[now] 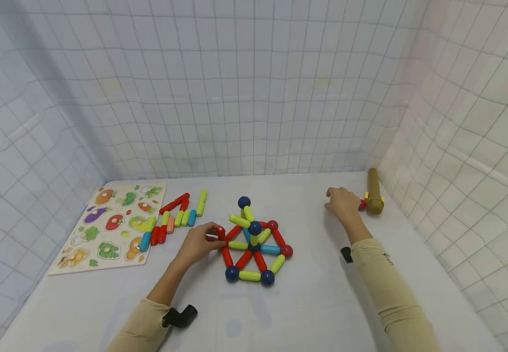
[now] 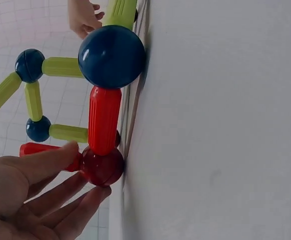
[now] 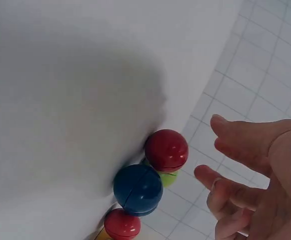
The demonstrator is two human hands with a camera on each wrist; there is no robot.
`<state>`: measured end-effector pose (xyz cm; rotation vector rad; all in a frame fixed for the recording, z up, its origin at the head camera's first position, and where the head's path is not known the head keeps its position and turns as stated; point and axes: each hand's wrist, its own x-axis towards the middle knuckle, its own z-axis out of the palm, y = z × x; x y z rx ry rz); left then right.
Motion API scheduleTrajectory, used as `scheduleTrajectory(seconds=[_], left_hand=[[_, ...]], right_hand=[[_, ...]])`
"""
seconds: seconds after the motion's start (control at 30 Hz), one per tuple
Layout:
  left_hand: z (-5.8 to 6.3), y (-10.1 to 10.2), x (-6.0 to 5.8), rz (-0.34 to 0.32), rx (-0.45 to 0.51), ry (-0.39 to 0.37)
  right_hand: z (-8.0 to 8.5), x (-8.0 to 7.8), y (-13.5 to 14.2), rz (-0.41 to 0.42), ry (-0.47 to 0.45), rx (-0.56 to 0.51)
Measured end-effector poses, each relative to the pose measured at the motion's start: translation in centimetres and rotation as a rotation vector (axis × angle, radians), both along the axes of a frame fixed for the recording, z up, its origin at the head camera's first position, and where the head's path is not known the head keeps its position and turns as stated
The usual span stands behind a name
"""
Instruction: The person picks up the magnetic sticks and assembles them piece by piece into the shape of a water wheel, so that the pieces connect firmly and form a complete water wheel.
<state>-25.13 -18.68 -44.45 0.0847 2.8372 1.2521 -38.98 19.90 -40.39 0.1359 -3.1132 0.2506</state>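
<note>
My left hand [image 1: 197, 245] pinches a red magnetic stick [image 1: 221, 234] between thumb and fingers. In the left wrist view that stick [image 2: 30, 149] meets a red ball [image 2: 103, 167] at the base's left corner, and a fingertip lies right at the ball. The base is a flat ring of sticks and balls around a central dark blue ball [image 1: 254, 247]. Above it rise green sticks with two more blue balls, the higher one [image 1: 244, 202] at the back. My right hand [image 1: 343, 203] holds nothing, fingers loosely bent, beside loose balls, among them a red ball [image 3: 166, 150] and a blue ball [image 3: 138, 189].
A board with vegetable pictures [image 1: 114, 222] lies on the left of the white table [image 1: 315, 303]. Loose red, green, blue and orange sticks, including a green one [image 1: 202, 203], lie beside it. At the back right is a brown cylindrical object [image 1: 374, 193]. Gridded cloth walls surround the table.
</note>
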Motion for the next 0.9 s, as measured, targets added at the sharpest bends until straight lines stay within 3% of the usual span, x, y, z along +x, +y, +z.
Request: scheduleTrajectory(seconds=[0.13,0.63,0.8,0.9], left_hand=[[0.0,0.1,0.3,-0.002,0.004,0.029],[0.0,0.6,0.0,0.01,0.015,0.038],[-0.1,0.5,0.1,0.006,0.018,0.034],[-0.1,0.2,0.3,0.016,0.023,0.027]], right_hand=[[-0.9,-0.4,0.4,0.007,-0.093,0.086],[-2.1,-1.2,1.3,0.037,-0.032,0.168],[-1.3,-0.5,0.0,0.062,0.041,0.051],[0.3,1.2,-2.9,0.113,0.099,-0.138]])
